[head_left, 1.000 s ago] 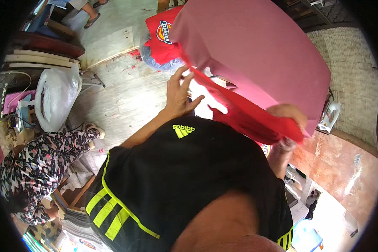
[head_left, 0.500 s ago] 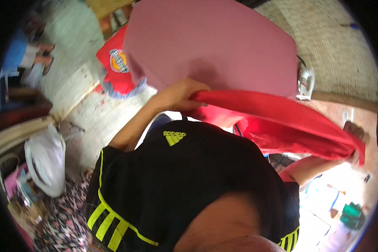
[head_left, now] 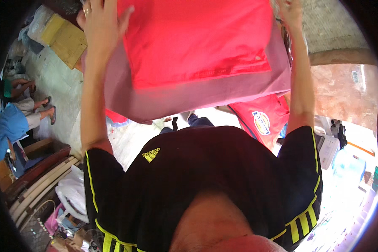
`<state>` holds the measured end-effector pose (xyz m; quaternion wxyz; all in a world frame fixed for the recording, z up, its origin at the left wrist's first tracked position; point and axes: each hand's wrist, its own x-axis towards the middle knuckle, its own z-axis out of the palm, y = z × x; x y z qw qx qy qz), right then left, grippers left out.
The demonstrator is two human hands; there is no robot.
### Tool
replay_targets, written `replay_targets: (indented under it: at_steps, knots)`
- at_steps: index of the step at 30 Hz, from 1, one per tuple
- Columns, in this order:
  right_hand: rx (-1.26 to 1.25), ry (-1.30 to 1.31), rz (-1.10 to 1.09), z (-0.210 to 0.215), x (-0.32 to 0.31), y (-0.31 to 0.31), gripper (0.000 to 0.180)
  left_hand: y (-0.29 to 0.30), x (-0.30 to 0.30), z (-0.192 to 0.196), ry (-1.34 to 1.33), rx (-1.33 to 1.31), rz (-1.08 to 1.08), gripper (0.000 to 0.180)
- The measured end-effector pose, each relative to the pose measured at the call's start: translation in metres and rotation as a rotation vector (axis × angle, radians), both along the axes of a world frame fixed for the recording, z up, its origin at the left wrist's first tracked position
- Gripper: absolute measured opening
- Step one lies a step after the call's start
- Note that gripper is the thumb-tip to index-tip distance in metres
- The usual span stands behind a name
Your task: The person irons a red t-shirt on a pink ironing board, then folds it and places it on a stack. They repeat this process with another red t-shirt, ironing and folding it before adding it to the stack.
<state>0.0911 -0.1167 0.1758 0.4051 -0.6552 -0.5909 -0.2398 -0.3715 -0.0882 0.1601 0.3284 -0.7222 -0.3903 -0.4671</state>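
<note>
A red cloth (head_left: 197,42) lies spread flat over a mauve covered table (head_left: 189,100), its far part cut off by the upper edge. At the cloth's left side is my left hand (head_left: 103,21), open, its thumb held apart over the cloth's edge. My right hand (head_left: 290,12) is at the far right corner, beside the cloth. Its fingers are blurred and partly out of view, so their grip cannot be made out. Another red fabric piece with a round emblem (head_left: 260,119) hangs below the table's near right edge.
On the left, a person in blue (head_left: 10,126) sits low near a dark red wooden piece (head_left: 50,155). A yellow board (head_left: 65,40) stands beyond the table's left side. A white plastic bag (head_left: 71,191) lies at lower left, a pale case (head_left: 326,149) at right.
Before, both hands held the red cloth stretched across my body. Now it lies flat on the table, and my arms have reached forward to either side of it. The left hand has let go.
</note>
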Motion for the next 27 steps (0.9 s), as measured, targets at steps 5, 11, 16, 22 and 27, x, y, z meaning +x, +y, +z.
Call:
replay_targets:
  at_steps: [5,11,16,22,27]
  knots:
    - [-0.318,-0.024,0.475,-0.141,-0.023,-0.092,0.038,-0.111,-0.006,-0.111,0.111,-0.962,-0.066,0.055]
    - [-0.462,0.171,0.236,-0.175,-0.031,-0.174,0.040,-0.138,-0.004,-0.157,0.076,-0.837,0.016,0.050]
    - [-0.268,0.359,0.148,-0.173,-0.011,-0.217,0.035,-0.128,0.017,-0.158,0.076,-0.743,0.032,0.045]
    - [-0.087,0.848,-0.242,-0.193,-0.025,-0.340,0.021,-0.159,0.107,-0.143,0.107,-0.780,-0.706,0.038]
    - [-0.043,1.062,-0.400,-0.290,-0.036,-0.455,0.017,-0.230,0.177,-0.162,-0.048,-1.086,-1.354,0.024]
